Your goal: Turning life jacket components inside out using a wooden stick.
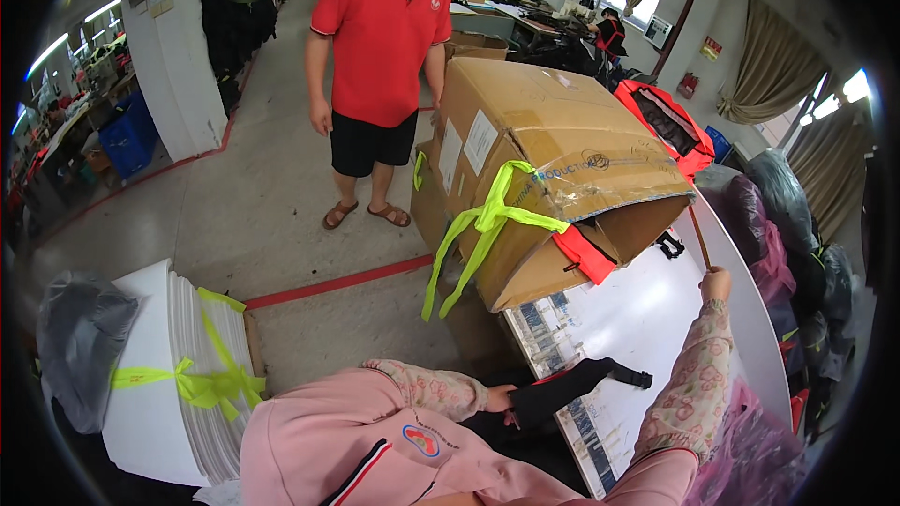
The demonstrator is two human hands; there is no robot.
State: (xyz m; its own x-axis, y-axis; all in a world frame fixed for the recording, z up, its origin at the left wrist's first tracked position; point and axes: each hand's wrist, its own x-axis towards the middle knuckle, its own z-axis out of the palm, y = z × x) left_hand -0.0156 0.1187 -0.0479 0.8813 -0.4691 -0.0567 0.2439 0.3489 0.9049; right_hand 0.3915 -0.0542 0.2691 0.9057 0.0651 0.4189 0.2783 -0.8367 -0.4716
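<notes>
My left hand point(500, 400) is closed on a black padded strap point(572, 390) with a plastic buckle at its far end. The strap stretches over the near edge of a white table point(647, 319). Out to the right, my right hand point(715, 284) is closed around the lower end of a thin brown strip point(700, 236); whether it is a stick or a cardboard edge I cannot tell. Beyond my hands, a large cardboard box point(562, 145) lies with its open side toward me. Red-orange fabric point(586, 255) pokes out of it, and a neon-yellow ribbon point(492, 211) is knotted at its edge.
A person in a red shirt point(382, 37) stands left of the box. At lower left is a stack of white sheets point(155, 365) tied with yellow ribbon, beside a grey plastic bag point(82, 342). Filled plastic bags point(787, 197) line the right side. A red-orange bag point(670, 126) lies behind the box.
</notes>
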